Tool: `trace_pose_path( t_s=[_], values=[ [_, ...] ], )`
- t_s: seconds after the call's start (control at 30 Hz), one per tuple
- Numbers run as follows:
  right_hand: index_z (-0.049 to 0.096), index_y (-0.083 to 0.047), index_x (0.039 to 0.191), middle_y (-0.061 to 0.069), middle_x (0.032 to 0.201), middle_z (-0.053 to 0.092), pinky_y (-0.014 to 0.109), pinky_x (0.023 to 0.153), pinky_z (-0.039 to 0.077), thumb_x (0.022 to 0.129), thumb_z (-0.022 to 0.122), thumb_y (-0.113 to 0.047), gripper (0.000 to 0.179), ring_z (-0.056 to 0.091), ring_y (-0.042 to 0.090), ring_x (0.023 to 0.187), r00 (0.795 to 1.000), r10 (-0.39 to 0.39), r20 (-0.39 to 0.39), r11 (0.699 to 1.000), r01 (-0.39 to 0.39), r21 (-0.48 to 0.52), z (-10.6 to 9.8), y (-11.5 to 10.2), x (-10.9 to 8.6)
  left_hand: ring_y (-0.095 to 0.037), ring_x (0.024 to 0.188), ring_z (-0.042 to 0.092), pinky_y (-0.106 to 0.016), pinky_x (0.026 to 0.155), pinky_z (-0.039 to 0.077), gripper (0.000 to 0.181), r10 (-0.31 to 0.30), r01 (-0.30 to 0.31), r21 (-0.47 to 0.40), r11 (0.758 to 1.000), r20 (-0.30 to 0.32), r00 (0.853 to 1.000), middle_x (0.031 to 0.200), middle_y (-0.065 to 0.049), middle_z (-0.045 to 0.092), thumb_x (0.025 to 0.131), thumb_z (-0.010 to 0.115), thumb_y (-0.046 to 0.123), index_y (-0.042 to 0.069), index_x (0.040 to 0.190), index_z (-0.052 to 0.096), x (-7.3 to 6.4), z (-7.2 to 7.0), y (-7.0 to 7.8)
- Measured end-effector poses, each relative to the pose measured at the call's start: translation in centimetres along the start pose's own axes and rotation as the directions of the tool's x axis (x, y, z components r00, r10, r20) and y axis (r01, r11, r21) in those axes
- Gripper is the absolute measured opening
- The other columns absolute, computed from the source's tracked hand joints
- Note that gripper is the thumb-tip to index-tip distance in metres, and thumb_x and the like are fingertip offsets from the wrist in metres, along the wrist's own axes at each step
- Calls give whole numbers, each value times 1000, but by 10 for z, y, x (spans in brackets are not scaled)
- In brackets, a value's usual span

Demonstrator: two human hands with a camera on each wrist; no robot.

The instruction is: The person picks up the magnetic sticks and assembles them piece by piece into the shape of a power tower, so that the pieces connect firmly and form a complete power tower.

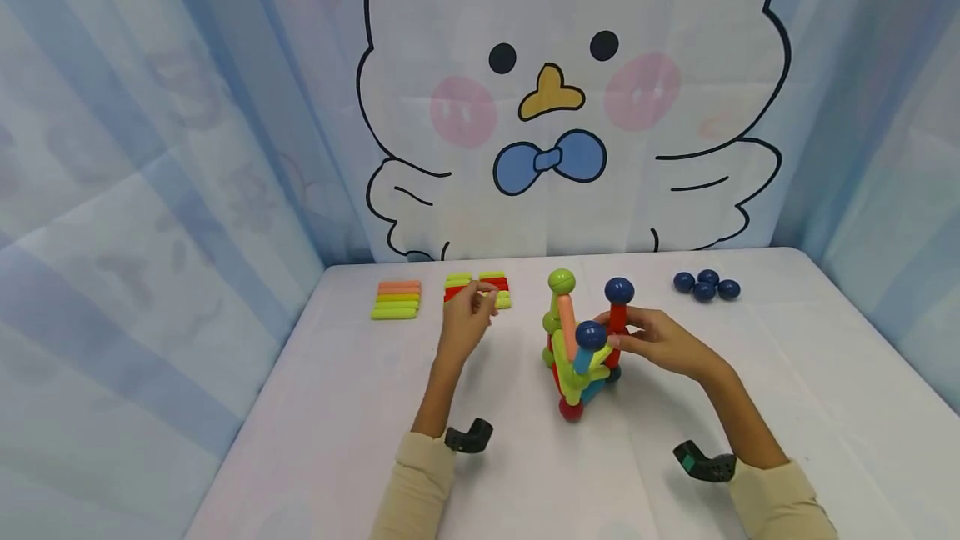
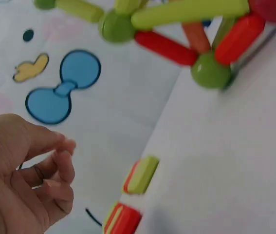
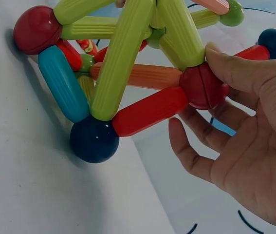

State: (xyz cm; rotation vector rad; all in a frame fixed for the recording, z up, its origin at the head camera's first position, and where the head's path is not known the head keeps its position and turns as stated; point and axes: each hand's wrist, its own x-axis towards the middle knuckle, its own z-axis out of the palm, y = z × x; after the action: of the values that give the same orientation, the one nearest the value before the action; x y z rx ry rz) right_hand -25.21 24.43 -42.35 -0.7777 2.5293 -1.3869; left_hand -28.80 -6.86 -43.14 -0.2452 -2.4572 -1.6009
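A toy structure of colored sticks and balls stands on the table in front of me. My right hand holds it on its right side, below a dark blue ball. In the right wrist view, thumb and fingers grip a red ball that joins a red stick and yellow-green sticks. To the structure's left, my left hand hovers before two small stacks of red and yellow-green sticks. Its fingers are loosely curled, thumb tip near the index finger, with nothing visible between them in the left wrist view.
Orange, yellow and green sticks lie in a row at the back left of the table. Several dark blue balls sit together at the back right. A curtain with a cartoon bird hangs behind the white table.
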Motion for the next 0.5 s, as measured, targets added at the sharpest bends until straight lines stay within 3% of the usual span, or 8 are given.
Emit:
trace_pose_path(
  t_s=[0.1, 0.17, 0.27, 0.37, 0.43, 0.5],
  values=[
    [58, 0, 127, 21, 130, 61, 52, 97, 50, 97, 60, -20, 36, 56, 43, 122, 1000, 7, -18, 1000, -7, 20, 1, 1, 2, -21, 83, 59, -30, 73, 54, 15, -97, 119, 201, 972, -116, 988, 93, -11, 66, 97, 60, 14, 7, 108, 66, 4, -21, -24],
    [59, 0, 125, 20, 129, 62, 52, 97, 50, 97, 61, -21, 35, 56, 42, 122, 1000, 6, -30, 1000, -5, 16, 1, 2, 2, -26, 99, 56, -35, 84, 54, 16, -160, 214, 329, 920, -185, 970, 108, -13, 62, 97, 60, 14, 8, 111, 66, 5, -34, -38],
    [60, 0, 123, 20, 126, 63, 54, 98, 49, 97, 61, -20, 33, 57, 42, 121, 999, 9, -51, 1000, -8, 16, 2, 2, 2, -35, 123, 45, -48, 98, 48, 24, -206, 303, 508, 806, -240, 949, 131, -17, 50, 97, 60, 16, 9, 119, 64, 4, -51, -58],
    [60, 0, 123, 20, 125, 63, 57, 99, 47, 97, 61, -19, 32, 56, 44, 122, 998, 12, -68, 1000, -10, 25, 3, 2, 2, -42, 137, 31, -60, 102, 41, 34, -216, 314, 620, 719, -231, 949, 147, -20, 37, 96, 60, 14, 8, 130, 58, 0, -65, -72],
    [59, 1, 123, 22, 126, 63, 59, 99, 46, 97, 61, -19, 32, 55, 45, 122, 997, 15, -77, 999, -12, 34, 3, 2, 2, -45, 141, 24, -65, 102, 39, 41, -222, 296, 664, 686, -197, 955, 152, -20, 33, 97, 59, 14, 9, 137, 53, -3, -71, -80],
    [59, 2, 124, 23, 127, 62, 59, 99, 46, 97, 61, -18, 34, 54, 47, 123, 997, 15, -81, 999, -11, 41, 3, 2, 1, -47, 143, 21, -68, 102, 36, 45, -224, 274, 686, 674, -163, 961, 154, -20, 31, 98, 58, 13, 10, 141, 49, -6, -76, -85]
  ],
)
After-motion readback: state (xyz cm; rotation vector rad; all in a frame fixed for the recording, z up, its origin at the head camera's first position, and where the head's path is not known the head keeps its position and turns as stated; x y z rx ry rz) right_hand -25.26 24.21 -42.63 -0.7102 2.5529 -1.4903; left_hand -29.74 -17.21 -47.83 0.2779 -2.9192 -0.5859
